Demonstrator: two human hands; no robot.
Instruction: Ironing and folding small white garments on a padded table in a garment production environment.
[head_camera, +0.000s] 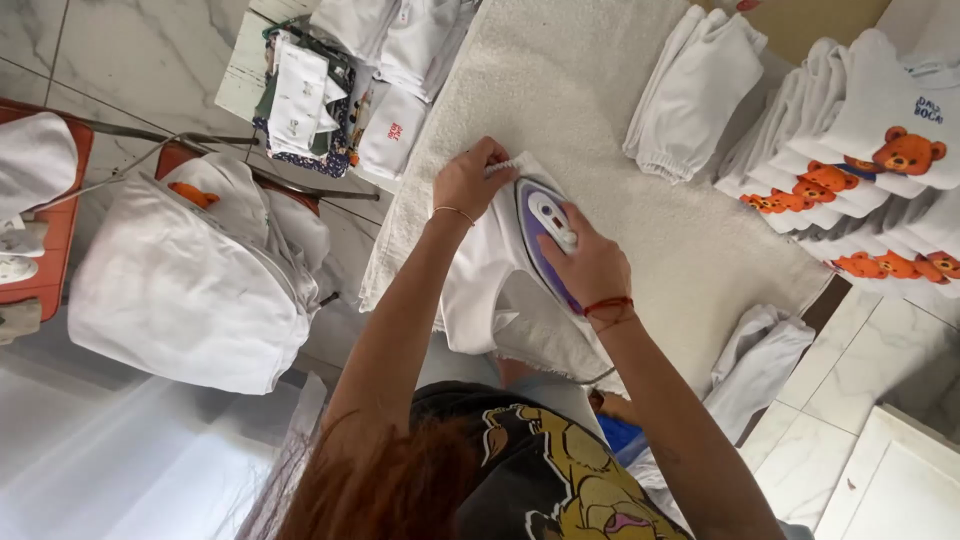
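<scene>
My right hand (592, 266) grips the handle of a white and purple iron (540, 212) that rests flat on a small white garment (480, 280). My left hand (468, 180) pinches the garment's ribbed edge just beyond the tip of the iron. The garment lies on a cream towel-covered board (560, 90), and part of it hangs over the near edge.
Folded white trousers (695, 90) lie at the back of the board. A fanned stack of white tops with orange bear prints (860, 160) fills the right side. A heap of white clothes (190, 280) sits on a red chair at left. More folded pieces (380, 60) lie at top.
</scene>
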